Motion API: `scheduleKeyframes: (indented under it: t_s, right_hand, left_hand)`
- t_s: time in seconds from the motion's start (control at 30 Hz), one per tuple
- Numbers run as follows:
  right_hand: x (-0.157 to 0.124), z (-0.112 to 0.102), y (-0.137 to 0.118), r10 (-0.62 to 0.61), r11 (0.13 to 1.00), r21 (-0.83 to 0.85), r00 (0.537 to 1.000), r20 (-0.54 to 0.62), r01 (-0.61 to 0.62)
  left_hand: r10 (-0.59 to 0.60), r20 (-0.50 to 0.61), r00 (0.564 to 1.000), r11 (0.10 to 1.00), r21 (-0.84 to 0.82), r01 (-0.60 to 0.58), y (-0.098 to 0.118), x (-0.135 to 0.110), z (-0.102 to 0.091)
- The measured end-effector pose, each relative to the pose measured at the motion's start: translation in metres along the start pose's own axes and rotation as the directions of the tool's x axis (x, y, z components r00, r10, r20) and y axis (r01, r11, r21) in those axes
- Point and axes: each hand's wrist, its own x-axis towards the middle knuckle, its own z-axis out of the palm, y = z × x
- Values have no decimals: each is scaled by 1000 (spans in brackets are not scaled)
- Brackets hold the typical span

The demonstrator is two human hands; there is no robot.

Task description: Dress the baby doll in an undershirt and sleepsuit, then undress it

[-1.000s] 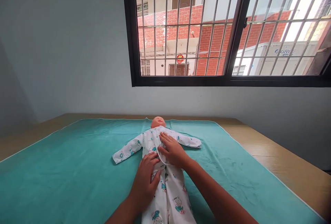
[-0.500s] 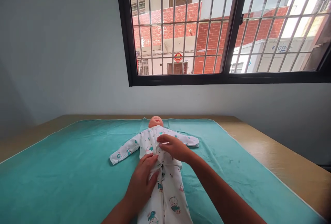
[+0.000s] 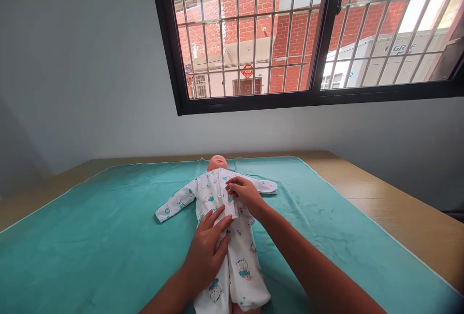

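Note:
A baby doll [image 3: 217, 163] lies on its back, its head toward the wall and its sleeves spread to both sides. It wears a white printed baby jacket [image 3: 206, 193] and matching trousers [image 3: 243, 270]. At the chest, my right hand [image 3: 246, 193] pinches the jacket's front edge, thumb and fingers together. My left hand [image 3: 208, 244] rests at the waist with its fingers stretched and apart, the tips touching the jacket near its lower edge. The doll's middle is partly hidden under my hands. One foot just shows below the right trouser leg.
A teal cloth [image 3: 108, 236] with a pale edge covers most of the wooden table [image 3: 384, 207]. The grey wall [image 3: 90, 87] stands right behind the table. Above it is a black-framed window [image 3: 250, 104] with metal bars.
My right hand has shifted slightly right and its fingers have closed on the jacket's front. My left hand has moved a little right, with fingers more spread. The view has tilted slightly.

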Motion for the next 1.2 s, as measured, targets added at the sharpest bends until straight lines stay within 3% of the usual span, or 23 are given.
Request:
scheduleKeyframes:
  t_s: [0.1,0.17,0.33,0.47,0.63,0.83,0.97,1.1,1.2]
  right_hand:
    - [0,1,1,-89,979,-185,996,-19,84]
    - [-4,3,-2,-127,918,-379,992,0,117]
    - [-21,13,-18,-85,610,-774,986,147,168]
    - [-28,20,-21,-56,406,-889,977,207,212]
    - [-26,19,-19,-21,340,-914,974,227,220]
    - [-23,16,-18,-50,382,-886,963,266,264]
    - [-19,7,-21,-10,568,-778,947,320,269]
    - [-15,-5,-24,66,802,-575,933,354,162]
    - [-14,-9,-23,94,857,-502,919,384,122]
  left_hand:
    - [74,62,995,997,1,-75,3,0,-1]
    - [95,77,992,995,-29,-93,2,1,-1]
    - [124,83,989,988,-103,-115,-6,1,0]
    - [132,78,988,984,-132,-121,-8,1,1]
    - [133,75,988,981,-150,-120,-7,1,2]
    - [127,62,990,980,-160,-116,-5,2,0]
    - [139,24,990,973,-187,-132,-5,2,-1]
    - [152,-39,988,965,-211,-157,-7,-1,1]
    - [151,-91,984,960,-223,-168,-7,-1,2]
